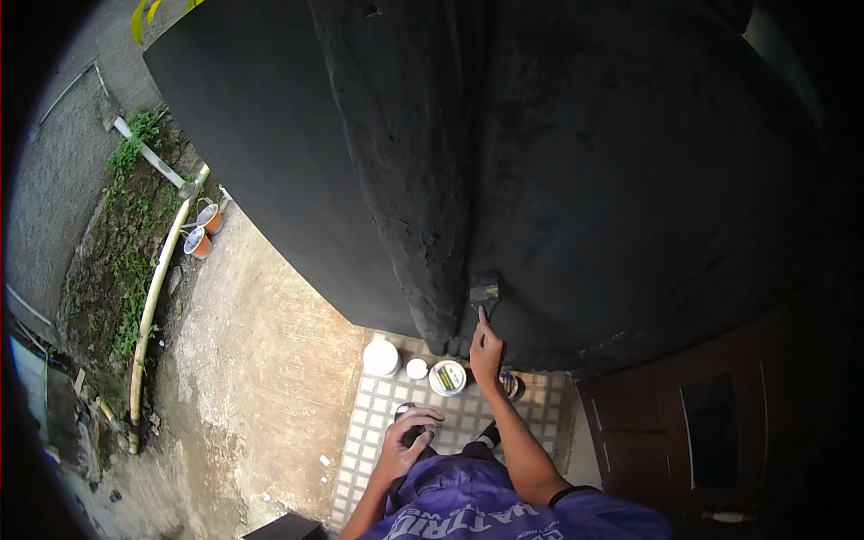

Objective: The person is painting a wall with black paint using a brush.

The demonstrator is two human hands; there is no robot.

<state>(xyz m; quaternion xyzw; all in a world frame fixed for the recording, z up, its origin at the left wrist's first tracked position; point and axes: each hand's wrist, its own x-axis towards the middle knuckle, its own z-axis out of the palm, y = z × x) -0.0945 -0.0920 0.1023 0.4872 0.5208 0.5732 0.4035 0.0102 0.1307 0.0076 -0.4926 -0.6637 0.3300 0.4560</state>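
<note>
My right hand [487, 353] is closed round the handle of a flat paintbrush [485, 293], the index finger stretched along it. The dark bristles rest against a black wall [585, 216], just right of a rough black column [391, 180]. My left hand [409, 439] hangs low in front of my body with its fingers loosely bent and apart, and I see nothing in it. Between the hands and the wall's foot, a round tub with a printed lid [447, 378] stands on the tiles. A dark-sided can [510, 385] is partly hidden behind my right forearm.
A white bucket [381, 358] and a small white container [417, 369] stand on the tiled floor [360, 438] by the wall. To the left lie a concrete yard [261, 333], a bamboo pole [155, 301] and potted plants [197, 242]. A brown wooden door [643, 423] is at right.
</note>
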